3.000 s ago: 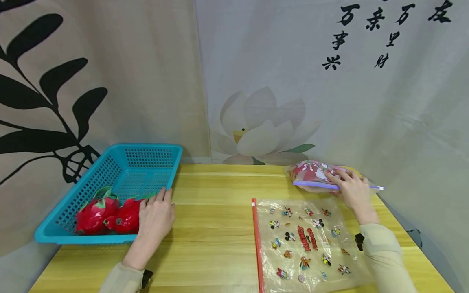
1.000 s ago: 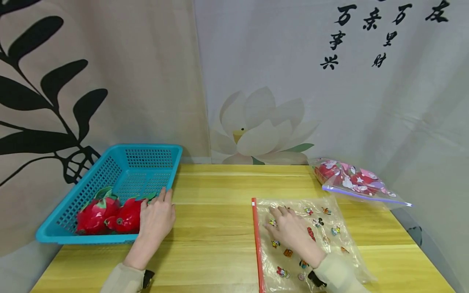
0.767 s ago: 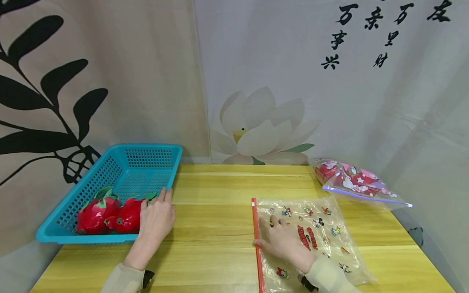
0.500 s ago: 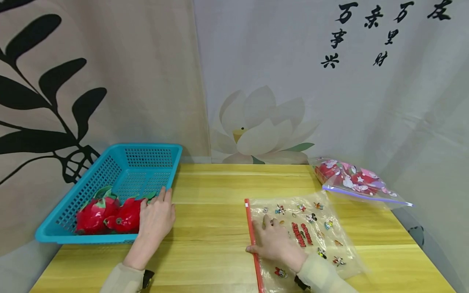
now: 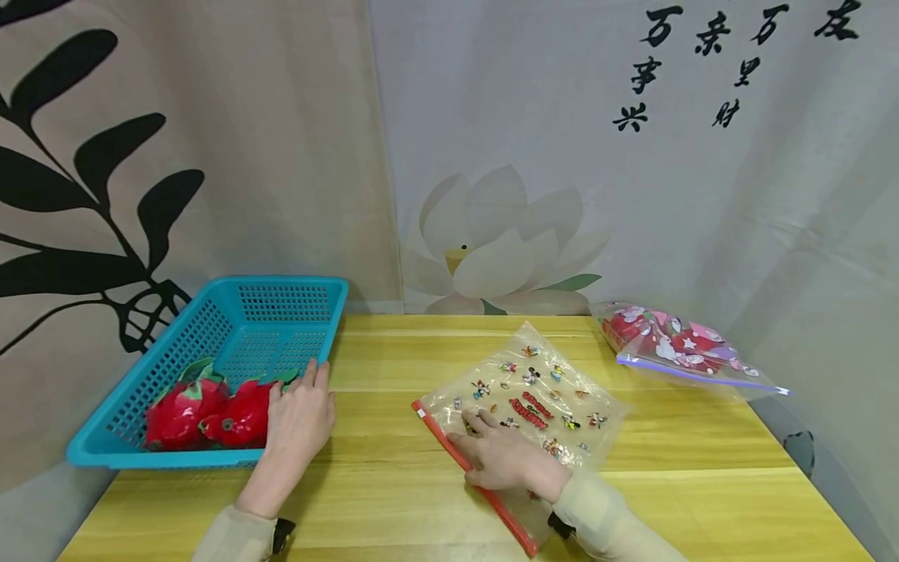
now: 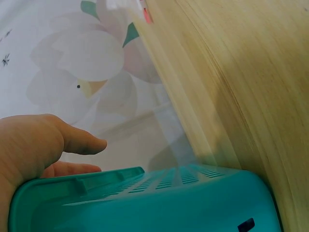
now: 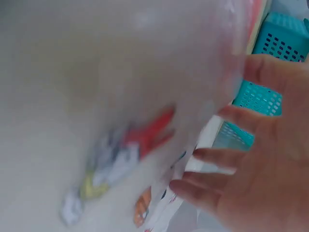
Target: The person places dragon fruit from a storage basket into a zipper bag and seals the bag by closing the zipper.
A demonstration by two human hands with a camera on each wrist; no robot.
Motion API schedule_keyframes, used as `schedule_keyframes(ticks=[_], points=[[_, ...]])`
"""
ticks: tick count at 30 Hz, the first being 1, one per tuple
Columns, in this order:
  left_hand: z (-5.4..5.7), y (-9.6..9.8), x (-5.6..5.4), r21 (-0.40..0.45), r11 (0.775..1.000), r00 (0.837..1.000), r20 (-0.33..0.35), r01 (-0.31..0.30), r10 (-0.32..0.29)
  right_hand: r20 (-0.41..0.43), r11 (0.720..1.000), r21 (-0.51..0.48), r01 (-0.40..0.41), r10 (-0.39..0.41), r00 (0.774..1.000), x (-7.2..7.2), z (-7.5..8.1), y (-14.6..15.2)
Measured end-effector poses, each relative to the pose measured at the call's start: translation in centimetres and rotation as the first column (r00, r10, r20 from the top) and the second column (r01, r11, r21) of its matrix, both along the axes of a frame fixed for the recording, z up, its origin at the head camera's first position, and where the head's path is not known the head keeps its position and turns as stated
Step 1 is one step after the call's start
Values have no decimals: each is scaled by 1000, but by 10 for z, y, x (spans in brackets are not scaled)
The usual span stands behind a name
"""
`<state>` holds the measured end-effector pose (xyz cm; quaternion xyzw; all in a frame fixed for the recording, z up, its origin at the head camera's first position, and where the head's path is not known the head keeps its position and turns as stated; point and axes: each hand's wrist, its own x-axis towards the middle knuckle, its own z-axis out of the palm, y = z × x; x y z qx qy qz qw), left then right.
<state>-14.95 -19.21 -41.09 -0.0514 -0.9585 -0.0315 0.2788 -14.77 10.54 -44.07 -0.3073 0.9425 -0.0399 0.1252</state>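
Note:
My right hand [image 5: 502, 453] lies spread on a clear zip bag [image 5: 586, 433] printed with small cartoon figures, close to its red zip edge. The right wrist view shows the fingers [image 7: 212, 157] extended against the blurred film. The bag lies slanted on the table and looks flat. On the left, my left hand [image 5: 300, 414] rests on the right rim of a blue basket [image 5: 330, 316]. Its thumb [image 6: 82, 142] stands apart from the rim in the left wrist view. Glossy red imitation fruits [image 5: 186, 414] with green leaves lie in the basket beside that hand, partly hidden by it.
A filled zip bag [image 5: 691, 347] with a purple zip and pink-red pattern lies at the table's back right corner, partly over the edge. The wooden table [image 5: 393, 468] ends against a printed curtain [image 5: 506, 117] behind.
My right hand pushed the patterned bag to the far right corner and let it go. It then slid the clear bag left and turned it. The left hand stays in place.

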Motion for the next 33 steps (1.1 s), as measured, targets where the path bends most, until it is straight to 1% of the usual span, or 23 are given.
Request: schedule_keyframes(ticks=[5,8,12,16,18,21,24,27,30,33], points=[[1,0,1,-5,1000,1000,9,0,0,0,997,-3,-83,83,997,-4,-1,-6],[0,-1,0,-8,1000,1000,0,2,-2,-21,993,7,-120,120,993,-6,-3,-10],[-2,-2,-1,-7,1000,1000,-2,1,-1,-45,991,32,-131,133,990,-8,-3,-14],[-2,-2,0,2,1000,1000,26,-3,3,-95,987,39,-154,157,983,-10,-4,-14],[-1,-1,0,1,1000,999,32,-4,4,-136,985,44,-166,171,976,-13,-4,-11],[-2,0,-1,-6,1000,1000,19,0,1,-173,987,27,-160,162,971,-18,-4,0],[-2,0,-1,-13,1000,1000,3,2,-2,-176,990,1,-141,139,975,-23,-4,14],[-1,0,0,-12,1000,1000,15,-2,2,-177,988,-34,-150,142,974,-27,-5,28],[-1,0,0,-10,1000,999,38,-7,7,-207,977,-75,-201,181,961,-29,-6,35],[-1,0,0,-9,1000,999,47,-7,7,-279,958,-111,-266,227,933,-31,-9,39]])
